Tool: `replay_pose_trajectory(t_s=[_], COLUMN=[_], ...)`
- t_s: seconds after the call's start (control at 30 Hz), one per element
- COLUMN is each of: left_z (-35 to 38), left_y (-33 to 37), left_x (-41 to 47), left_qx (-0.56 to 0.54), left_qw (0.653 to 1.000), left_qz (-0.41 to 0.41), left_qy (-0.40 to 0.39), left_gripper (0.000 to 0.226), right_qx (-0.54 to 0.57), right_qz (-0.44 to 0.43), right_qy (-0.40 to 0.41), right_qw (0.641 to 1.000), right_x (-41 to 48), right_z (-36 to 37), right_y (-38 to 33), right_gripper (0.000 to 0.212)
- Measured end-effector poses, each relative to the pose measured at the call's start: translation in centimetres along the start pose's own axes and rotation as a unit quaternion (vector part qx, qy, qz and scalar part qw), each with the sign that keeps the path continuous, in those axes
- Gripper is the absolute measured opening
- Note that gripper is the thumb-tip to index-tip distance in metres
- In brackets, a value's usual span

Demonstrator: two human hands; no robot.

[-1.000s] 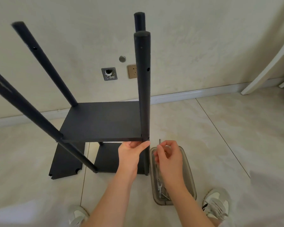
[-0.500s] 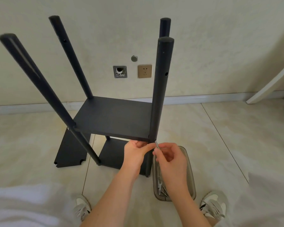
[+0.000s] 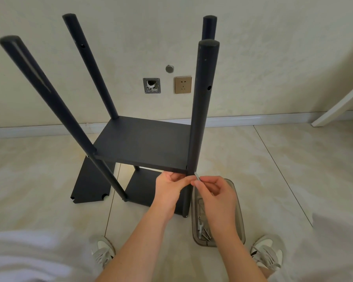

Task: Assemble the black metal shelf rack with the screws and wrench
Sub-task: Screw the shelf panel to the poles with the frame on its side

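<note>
R hand [image 3: 216,192] pinched a screw [image 3: 197,177] btwn thumb + forefinger. Over the last sec it had come up from the tray [image 3: 237,226] (more screws lay in it) to the front-right post [image 3: 204,102], tip now at the joint w/ the mid shelf [image 3: 143,145]. L hand [image 3: 169,186] kept gripping that shelf corner. The rack stood on the floor, part-built. Judged: screw about to seat, tightening still to come.

Upright black four-post rack [image 3: 143,143], partly assembled
</note>
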State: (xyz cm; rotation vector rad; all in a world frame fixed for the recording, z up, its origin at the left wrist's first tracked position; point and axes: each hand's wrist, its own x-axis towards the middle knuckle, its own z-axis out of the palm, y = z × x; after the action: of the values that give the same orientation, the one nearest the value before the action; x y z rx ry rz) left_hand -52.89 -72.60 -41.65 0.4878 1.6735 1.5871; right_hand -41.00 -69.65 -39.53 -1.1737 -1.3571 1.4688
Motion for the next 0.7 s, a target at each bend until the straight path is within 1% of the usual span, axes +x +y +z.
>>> replay_pose_trajectory(t_s=[0.3, 0.7], left_z=[-0.06, 0.0], left_y=[-0.03, 0.01], left_x=[-0.07, -0.11], left_qx=[-0.012, -0.013], left_qw=[1.0, 1.0], left_qz=[0.01, 0.004], left_qy=[-0.015, -0.011], left_gripper=[0.019, 0.017], right_qx=[0.024, -0.01], right_qz=[0.009, -0.003], right_qy=[-0.009, -0.01], right_qw=[1.0, 1.0], right_x=[0.59, 0.82], right_z=[0.0, -0.19], right_y=[0.19, -0.52], right_gripper=[0.011, 0.01])
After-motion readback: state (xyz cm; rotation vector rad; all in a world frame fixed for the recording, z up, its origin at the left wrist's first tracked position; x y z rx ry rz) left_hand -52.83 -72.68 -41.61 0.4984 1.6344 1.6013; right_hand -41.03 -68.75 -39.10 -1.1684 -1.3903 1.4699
